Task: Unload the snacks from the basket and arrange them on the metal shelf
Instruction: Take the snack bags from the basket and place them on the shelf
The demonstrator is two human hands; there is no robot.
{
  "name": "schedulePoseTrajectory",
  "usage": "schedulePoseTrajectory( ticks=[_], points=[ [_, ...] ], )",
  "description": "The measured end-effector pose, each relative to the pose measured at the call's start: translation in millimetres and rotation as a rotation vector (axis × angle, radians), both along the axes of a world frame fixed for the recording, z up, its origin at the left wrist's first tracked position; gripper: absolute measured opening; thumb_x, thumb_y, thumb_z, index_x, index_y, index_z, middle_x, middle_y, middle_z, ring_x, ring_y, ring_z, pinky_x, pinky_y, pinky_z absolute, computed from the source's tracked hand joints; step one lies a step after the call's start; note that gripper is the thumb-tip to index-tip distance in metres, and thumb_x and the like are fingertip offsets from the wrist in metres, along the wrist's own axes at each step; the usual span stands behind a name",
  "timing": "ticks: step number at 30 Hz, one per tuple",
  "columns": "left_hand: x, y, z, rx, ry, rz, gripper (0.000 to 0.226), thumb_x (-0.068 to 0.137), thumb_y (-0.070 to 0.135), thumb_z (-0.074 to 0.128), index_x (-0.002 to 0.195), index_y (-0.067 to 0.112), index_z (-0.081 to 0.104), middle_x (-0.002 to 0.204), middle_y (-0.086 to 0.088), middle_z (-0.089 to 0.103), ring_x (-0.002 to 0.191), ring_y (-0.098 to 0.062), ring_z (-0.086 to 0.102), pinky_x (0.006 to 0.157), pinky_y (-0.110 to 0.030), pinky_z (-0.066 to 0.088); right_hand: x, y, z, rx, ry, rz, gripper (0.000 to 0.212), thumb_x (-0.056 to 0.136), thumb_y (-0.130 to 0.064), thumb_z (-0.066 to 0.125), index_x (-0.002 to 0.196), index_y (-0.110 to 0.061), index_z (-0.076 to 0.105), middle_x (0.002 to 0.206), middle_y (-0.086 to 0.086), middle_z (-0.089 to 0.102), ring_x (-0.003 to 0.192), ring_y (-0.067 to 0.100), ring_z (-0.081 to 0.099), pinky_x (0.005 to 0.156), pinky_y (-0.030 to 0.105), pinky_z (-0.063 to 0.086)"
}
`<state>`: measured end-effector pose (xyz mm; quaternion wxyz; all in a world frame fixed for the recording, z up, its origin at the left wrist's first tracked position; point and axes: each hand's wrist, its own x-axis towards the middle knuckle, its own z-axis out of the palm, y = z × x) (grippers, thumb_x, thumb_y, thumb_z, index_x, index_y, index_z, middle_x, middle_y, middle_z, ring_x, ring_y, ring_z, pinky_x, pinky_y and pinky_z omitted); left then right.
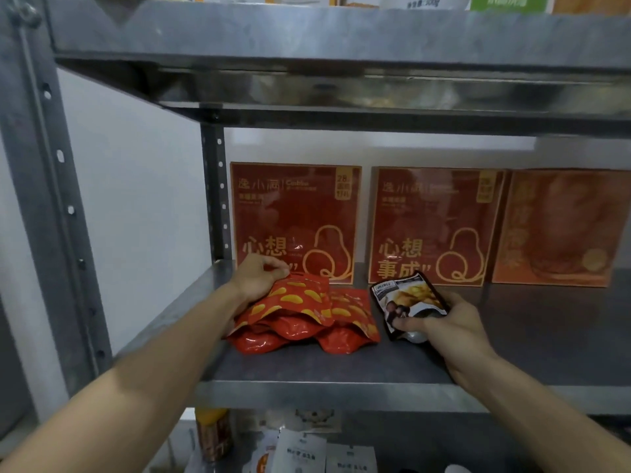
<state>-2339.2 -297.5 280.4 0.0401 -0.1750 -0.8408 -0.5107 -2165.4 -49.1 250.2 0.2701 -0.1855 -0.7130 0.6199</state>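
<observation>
Dark pouch (408,303) upright, tilted left, in right hand (454,324)

A: Readable text?
B: Left red box (295,222): "Cookies" up top, "28" in the corner tag, big "心想" below.
A: Next one?
B: Middle red box (435,227): "心想事成". Right box (560,228) is blurred.
A: Pouches?
B: Print too small. Upper shelf pack (421,2): "300g".

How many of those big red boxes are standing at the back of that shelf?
3. The left red box stands behind the left hand, the middle red box beside it, and the right red box runs past the picture's edge; more may be hidden beyond.
</observation>
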Motion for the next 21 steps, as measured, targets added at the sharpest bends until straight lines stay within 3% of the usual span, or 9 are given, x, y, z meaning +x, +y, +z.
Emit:
schedulePoseTrajectory(
  ticks=[5, 11, 18, 21],
  points=[
    [3, 0, 1, -0.036, 0.016, 0.0, 0.008, 0.092, 0.019, 0.065, 0.095, 0.021, 0.072, 0.109, 0.002, 0.068, 0.109, -0.018, 0.06, 0.105, -0.036, 0.042, -5, 1, -1, 0.069, -0.065, -0.008, 0.05, 0.052, -0.007, 0.094, 0.091, -0.019, 0.066, 0.089, 0.001, 0.073, 0.087, 0.023, 0.069, 0.084, 0.04, 0.057],
    [5, 2, 5, -0.151, 0.053, 0.021, 0.01, 0.09, 0.022, 0.068, 0.098, 0.023, 0.072, 0.117, -0.002, 0.066, 0.115, -0.02, 0.057, 0.109, -0.042, 0.039, -7, -1, 2, 0.131, -0.151, -0.02, 0.05, 0.055, -0.021, 0.094, 0.096, -0.016, 0.066, 0.092, 0.0, 0.071, 0.085, 0.019, 0.067, 0.077, 0.033, 0.055],
    [25, 1, 15, -0.199, 0.081, 0.058, 0.009, 0.092, 0.025, 0.065, 0.097, 0.023, 0.072, 0.108, 0.003, 0.065, 0.108, -0.016, 0.056, 0.098, -0.03, 0.041, 0, -8, 7, 0.213, -0.17, -0.009, 0.053, 0.061, -0.026, 0.091, 0.105, -0.015, 0.063, 0.098, -0.001, 0.067, 0.093, 0.02, 0.063, 0.076, 0.03, 0.048],
    [42, 0, 22, -0.211, 0.127, 0.066, 0.007, 0.092, 0.025, 0.065, 0.093, 0.024, 0.071, 0.1, 0.006, 0.063, 0.106, -0.017, 0.058, 0.093, -0.028, 0.042, 2, -8, 9, 0.256, -0.185, 0.003, 0.037, 0.068, -0.028, 0.088, 0.092, -0.017, 0.061, 0.091, -0.002, 0.064, 0.089, 0.019, 0.059, 0.074, 0.029, 0.045]
  ],
)
